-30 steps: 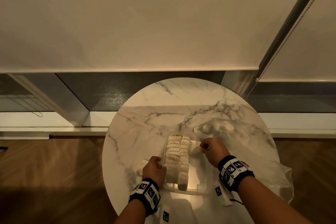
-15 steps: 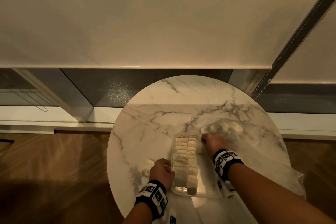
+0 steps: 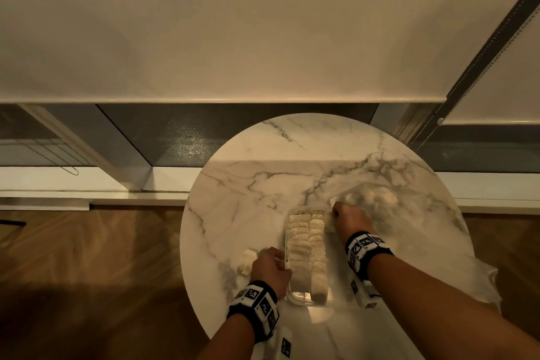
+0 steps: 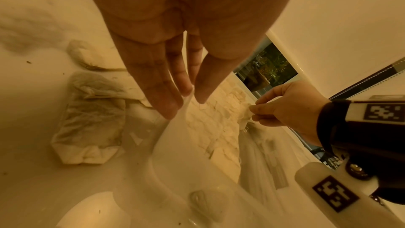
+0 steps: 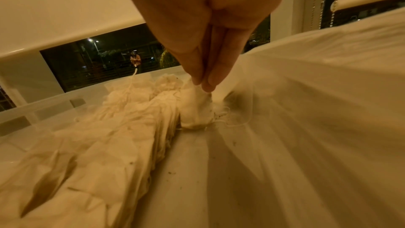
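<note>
Loose tea bags (image 3: pixel 247 261) lie on the marble table (image 3: pixel 263 172) at 9 o'clock of the clear tray (image 3: pixel 304 302), untouched. Just beside them the left hand (image 3: pixel 270 267) is at the tray's 9 o'clock rim. Its grip is narrow, with the clear wall pinched between thumb and fingers (image 4: pixel 171 96), steadying the tray. The tray sits at the table's 6 o'clock edge. Inside it two packed rows (image 3: pixel 306 245) run from 6 to 12 along the left and middle, and the right lane is bare. The right hand (image 3: pixel 350 219) is at the tray's 1 o'clock corner, fingertips pinched tight on one tea bag (image 5: pixel 197 110). The bag's bottom is down on the tray floor, touching the side of the middle row. A plastic bag (image 3: pixel 377 199) holding more tea bags lies at 1 o'clock past that hand.

Step, as I judge it: packing tea bags into the tray and starting the third row at the far end. Next move calls for seating this bag upright against the row and the end wall and letting go without tipping it. After that, a reach to 1 o'clock for another, with the left-hand pinch kept on so the tray doesn't slide
</note>
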Motion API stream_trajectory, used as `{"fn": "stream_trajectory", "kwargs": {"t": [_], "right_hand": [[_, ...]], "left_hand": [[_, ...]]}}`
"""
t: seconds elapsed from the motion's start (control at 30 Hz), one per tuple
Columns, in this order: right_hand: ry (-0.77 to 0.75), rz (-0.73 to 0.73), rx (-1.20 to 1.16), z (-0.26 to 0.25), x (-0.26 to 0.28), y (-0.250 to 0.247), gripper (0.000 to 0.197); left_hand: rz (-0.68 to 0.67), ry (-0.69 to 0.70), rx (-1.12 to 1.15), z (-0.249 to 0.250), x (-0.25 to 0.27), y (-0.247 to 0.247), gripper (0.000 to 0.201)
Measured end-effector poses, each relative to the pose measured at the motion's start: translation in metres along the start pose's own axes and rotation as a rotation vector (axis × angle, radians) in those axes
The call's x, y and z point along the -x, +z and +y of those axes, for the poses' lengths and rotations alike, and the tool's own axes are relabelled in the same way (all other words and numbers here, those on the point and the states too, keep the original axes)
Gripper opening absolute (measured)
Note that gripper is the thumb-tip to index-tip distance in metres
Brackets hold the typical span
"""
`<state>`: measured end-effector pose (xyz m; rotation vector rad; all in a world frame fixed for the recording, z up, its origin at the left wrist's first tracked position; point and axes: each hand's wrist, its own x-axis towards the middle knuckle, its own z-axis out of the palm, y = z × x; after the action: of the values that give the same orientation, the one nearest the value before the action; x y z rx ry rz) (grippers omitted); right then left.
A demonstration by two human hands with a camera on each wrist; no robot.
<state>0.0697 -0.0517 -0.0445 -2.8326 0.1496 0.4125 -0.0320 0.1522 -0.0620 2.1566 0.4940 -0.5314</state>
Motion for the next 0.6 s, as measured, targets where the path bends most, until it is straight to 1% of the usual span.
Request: {"fn": "stream_trajectory", "kwargs": {"t": [0.2, 0.27, 0.4, 0.53, 0.6], "right_hand": [[0.013, 0.043, -0.116, 0.002, 0.000, -0.001, 0.023], [0.043, 0.064, -0.178, 0.002, 0.002, -0.003, 0.022], [0.113, 0.119, -0.266, 0.002, 0.010, -0.007, 0.009], [0.154, 0.109, -0.456, 0.007, 0.031, 0.002, 0.002], [0.181, 0.089, -0.635, 0.007, 0.046, 0.008, 0.005]], "left_hand": [[-0.012, 0.013, 0.015, 0.000, 0.000, -0.001, 0.029], [-0.008, 0.019, 0.024, -0.002, 0.001, -0.002, 0.027], [0.009, 0.034, 0.095, -0.010, 0.000, -0.006, 0.016], [0.066, 0.047, 0.142, -0.025, -0.002, -0.024, 0.003], [0.123, 0.035, 0.164, -0.034, -0.005, -0.037, 0.013]]}}
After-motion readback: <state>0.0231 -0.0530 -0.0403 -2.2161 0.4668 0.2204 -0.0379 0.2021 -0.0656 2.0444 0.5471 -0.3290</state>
